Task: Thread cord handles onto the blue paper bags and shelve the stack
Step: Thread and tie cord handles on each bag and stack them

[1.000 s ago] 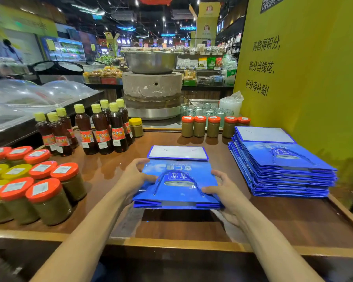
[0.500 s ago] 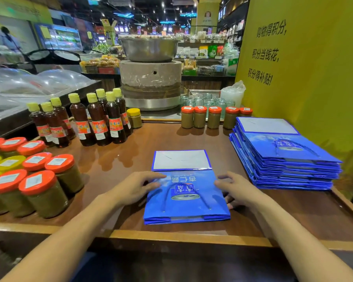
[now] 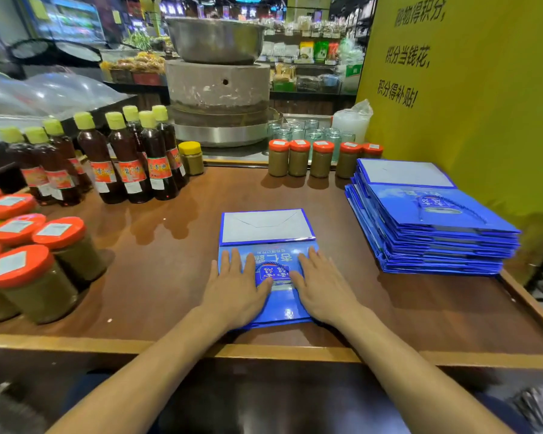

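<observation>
A flat, glossy blue paper bag (image 3: 276, 303) with a grey folded base lies on the brown wooden table (image 3: 157, 245), close to its near edge. The left hand (image 3: 235, 286) and right hand (image 3: 323, 286) press on it side by side, palms down, fingers straight and spread, grasping nothing. Well apart to the right sits a tall stack of matching blue bags (image 3: 430, 233) beside a yellow wall (image 3: 483, 104). Dark bottles with yellow caps (image 3: 129, 161) and orange-lidded glass jars (image 3: 38, 274) stand to the left.
</observation>
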